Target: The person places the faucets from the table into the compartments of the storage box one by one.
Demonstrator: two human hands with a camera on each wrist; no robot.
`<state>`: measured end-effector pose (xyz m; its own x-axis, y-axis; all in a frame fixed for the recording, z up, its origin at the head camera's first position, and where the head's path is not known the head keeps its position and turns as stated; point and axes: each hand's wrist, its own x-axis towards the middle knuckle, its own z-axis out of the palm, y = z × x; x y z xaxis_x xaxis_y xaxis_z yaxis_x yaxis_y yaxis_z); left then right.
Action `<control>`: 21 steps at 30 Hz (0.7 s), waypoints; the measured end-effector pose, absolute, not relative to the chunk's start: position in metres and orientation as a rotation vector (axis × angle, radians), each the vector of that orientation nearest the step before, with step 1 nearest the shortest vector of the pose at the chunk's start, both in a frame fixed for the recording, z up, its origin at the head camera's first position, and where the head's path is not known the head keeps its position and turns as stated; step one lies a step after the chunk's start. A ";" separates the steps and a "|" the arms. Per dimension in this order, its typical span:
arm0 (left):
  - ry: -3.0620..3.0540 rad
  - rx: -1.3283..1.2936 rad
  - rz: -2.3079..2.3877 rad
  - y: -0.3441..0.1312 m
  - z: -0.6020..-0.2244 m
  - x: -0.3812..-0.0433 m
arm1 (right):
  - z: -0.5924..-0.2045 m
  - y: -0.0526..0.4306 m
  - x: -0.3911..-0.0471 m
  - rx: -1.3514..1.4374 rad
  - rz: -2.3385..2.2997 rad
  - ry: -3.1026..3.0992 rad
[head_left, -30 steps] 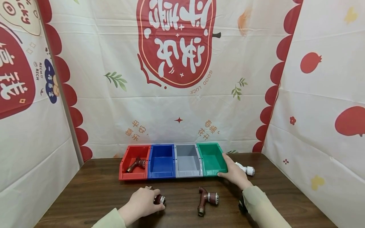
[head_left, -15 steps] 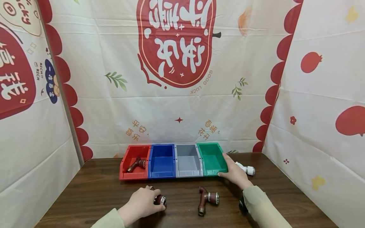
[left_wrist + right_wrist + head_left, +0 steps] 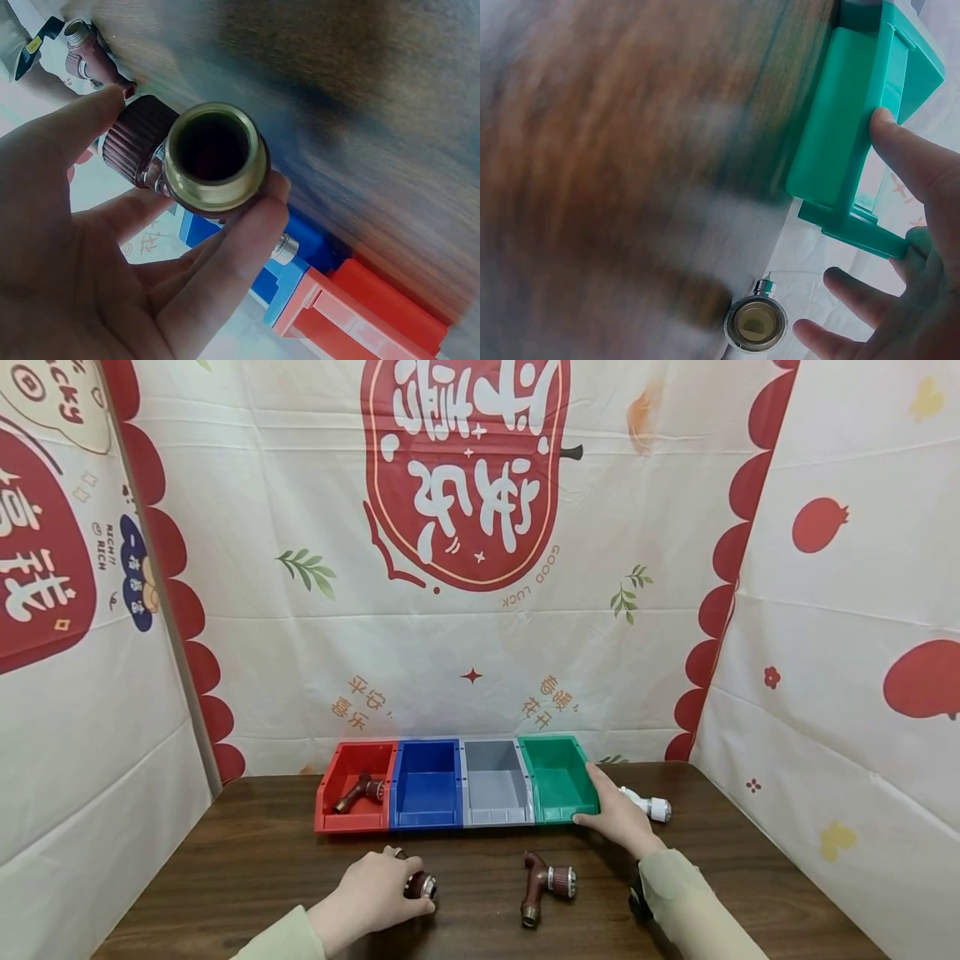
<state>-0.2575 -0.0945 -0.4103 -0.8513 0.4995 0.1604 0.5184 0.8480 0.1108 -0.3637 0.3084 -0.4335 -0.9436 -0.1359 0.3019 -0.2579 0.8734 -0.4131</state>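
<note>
My left hand [image 3: 372,893] grips a dark red-brown tap [image 3: 140,142] low over the table, left of centre. In the left wrist view its brass threaded end faces the camera, thumb and fingers around the body. My right hand [image 3: 621,817] holds the front right corner of a green bin [image 3: 840,127], thumb on the front edge and fingertips at the side wall. A second brown tap [image 3: 536,892] lies on the table between the hands. Another brown tap [image 3: 362,791] lies inside the red bin [image 3: 352,823] at the row's left end.
Blue [image 3: 426,820] and grey [image 3: 498,817] bins stand between the red and green ones, joined in one row near the back edge of the wooden table [image 3: 247,860]. A white tap [image 3: 657,810] lies right of the green bin, partly behind my right hand. Printed cloth walls enclose the table.
</note>
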 end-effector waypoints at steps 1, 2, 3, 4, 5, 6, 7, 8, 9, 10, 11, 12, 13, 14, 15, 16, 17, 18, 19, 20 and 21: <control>-2.899 -0.802 -0.223 -0.095 -0.410 -0.257 | -0.434 0.308 -0.364 0.299 0.666 -2.780; -2.898 -0.803 -0.220 -0.095 -0.410 -0.257 | -0.434 0.308 -0.364 0.299 0.666 -2.781; -2.897 -0.804 -0.220 -0.095 -0.410 -0.257 | -0.434 0.308 -0.364 0.300 0.662 -2.780; -2.897 -0.805 -0.220 -0.095 -0.410 -0.257 | -0.434 0.308 -0.364 0.300 0.660 -2.780; -2.899 -0.806 -0.221 -0.096 -0.410 -0.257 | -0.434 0.308 -0.364 0.299 0.660 -2.779; -2.901 -0.807 -0.223 -0.096 -0.410 -0.257 | -0.434 0.308 -0.365 0.301 0.655 -2.779; -2.902 -0.808 -0.225 -0.096 -0.409 -0.256 | -0.434 0.308 -0.365 0.301 0.655 -2.780; -2.907 -0.809 -0.227 -0.096 -0.409 -0.256 | -0.434 0.308 -0.365 0.300 0.655 -2.780; -2.912 -0.810 -0.229 -0.096 -0.408 -0.256 | -0.434 0.308 -0.365 0.300 0.653 -2.779; -2.918 -0.810 -0.230 -0.096 -0.407 -0.255 | -0.434 0.308 -0.365 0.301 0.654 -2.778; -2.923 -0.811 -0.230 -0.096 -0.407 -0.255 | -0.434 0.309 -0.365 0.304 0.653 -2.776; -2.927 -0.811 -0.230 -0.096 -0.406 -0.255 | -0.434 0.309 -0.365 0.305 0.653 -2.774; -2.933 -0.812 -0.232 -0.096 -0.405 -0.255 | -0.435 0.309 -0.365 0.307 0.656 -2.771; -2.936 -0.812 -0.232 -0.096 -0.404 -0.254 | -0.435 0.309 -0.365 0.308 0.658 -2.768; -2.936 -0.814 -0.234 -0.096 -0.403 -0.254 | -0.435 0.310 -0.366 0.310 0.657 -2.766; -2.940 -0.814 -0.238 -0.096 -0.402 -0.254 | -0.436 0.310 -0.366 0.312 0.657 -2.766; -2.942 -0.815 -0.242 -0.096 -0.401 -0.254 | -0.436 0.310 -0.366 0.311 0.656 -2.767; -2.945 -0.817 -0.249 -0.096 -0.400 -0.253 | -0.436 0.310 -0.366 0.310 0.654 -2.768; -2.942 -0.820 -0.253 -0.096 -0.399 -0.253 | -0.437 0.310 -0.366 0.307 0.654 -2.771; -2.938 -0.823 -0.255 -0.095 -0.399 -0.252 | -0.437 0.310 -0.366 0.305 0.654 -2.773; -2.940 -0.823 -0.258 -0.095 -0.399 -0.251 | -0.437 0.310 -0.366 0.303 0.654 -2.777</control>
<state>-0.2513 -0.0954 -0.3986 -0.8528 0.5084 0.1194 0.5215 0.8416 0.1406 -0.3659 0.3095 -0.4371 -0.9412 -0.1390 0.3079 -0.2618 0.8761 -0.4049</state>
